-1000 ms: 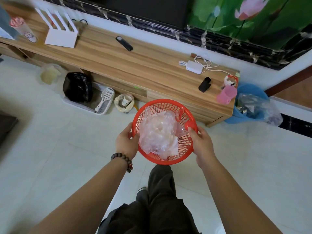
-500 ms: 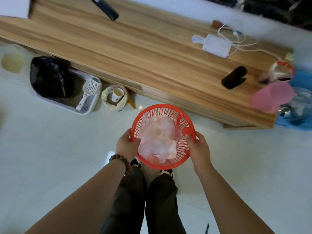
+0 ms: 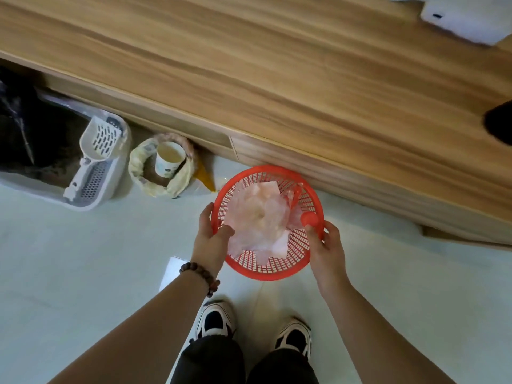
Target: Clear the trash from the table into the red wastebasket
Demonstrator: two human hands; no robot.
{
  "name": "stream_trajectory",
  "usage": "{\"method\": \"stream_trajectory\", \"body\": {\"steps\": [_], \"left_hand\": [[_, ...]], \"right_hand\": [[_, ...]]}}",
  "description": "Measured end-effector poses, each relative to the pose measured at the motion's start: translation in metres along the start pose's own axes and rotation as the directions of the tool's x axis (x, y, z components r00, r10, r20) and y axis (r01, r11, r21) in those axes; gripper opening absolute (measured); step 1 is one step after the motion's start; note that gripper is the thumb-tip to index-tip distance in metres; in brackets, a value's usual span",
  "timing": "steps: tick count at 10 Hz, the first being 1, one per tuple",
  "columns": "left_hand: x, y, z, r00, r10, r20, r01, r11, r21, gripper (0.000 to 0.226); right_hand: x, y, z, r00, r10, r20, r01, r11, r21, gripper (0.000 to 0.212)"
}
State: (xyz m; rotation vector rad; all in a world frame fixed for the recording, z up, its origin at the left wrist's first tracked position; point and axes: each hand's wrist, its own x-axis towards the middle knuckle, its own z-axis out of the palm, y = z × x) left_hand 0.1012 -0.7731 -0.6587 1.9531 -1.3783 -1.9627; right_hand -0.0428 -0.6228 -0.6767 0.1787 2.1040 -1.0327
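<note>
Nearest us, our two shoes point(image 3: 250, 324) stand on the pale floor point(image 3: 83, 259), and both bare arms reach forward from them. Our left hand point(image 3: 211, 236) grips the left rim of the red wastebasket point(image 3: 279, 268), thumb hooked inside against the crumpled clear plastic point(image 3: 259, 220), the other fingers curled round the outside. Our right hand point(image 3: 327, 245) pinches the right rim, thumb pressed on top beside a small red cap point(image 3: 309, 219), remaining fingers wrapped underneath. The basket hangs between our hands above the floor, just in front of the front edge of the wooden table point(image 3: 277, 79); whether it touches that edge we cannot tell.

Beyond it to the left, on the floor under the table's front edge, sit a paper cup in a rolled bag point(image 3: 169, 157) and a litter tray with a scoop point(image 3: 95, 151).

We judge the step in hand to be bringing the basket to the table. Next, we need one hand free to collect whatever trash remains on top.
</note>
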Motion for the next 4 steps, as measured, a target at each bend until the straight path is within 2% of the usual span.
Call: {"method": "stream_trajectory", "body": {"steps": [1, 2, 3, 4], "left_hand": [[0.011, -0.008, 0.001, 0.998, -0.013, 0.058, 0.013, 1.0, -0.015, 0.062], [0.016, -0.012, 0.0, 0.989, -0.01, 0.146, 0.007, 1.0, 0.022, 0.07], [0.015, -0.008, -0.002, 0.984, -0.044, 0.171, 0.026, 0.994, 0.106, 0.078], [0.009, 0.0, -0.005, 0.994, -0.095, 0.057, 0.082, 0.978, 0.193, 0.077]], "right_hand": [[0.008, 0.006, 0.006, 0.999, 0.022, 0.035, -0.02, 0.998, -0.053, 0.046], [0.01, 0.008, 0.007, 0.998, 0.023, 0.061, -0.017, 0.995, -0.095, 0.047], [0.006, 0.002, 0.004, 0.993, 0.044, 0.109, -0.027, 0.989, -0.149, 0.054], [-0.004, -0.007, -0.002, 0.985, 0.124, 0.119, -0.095, 0.97, -0.223, 0.065]]}}
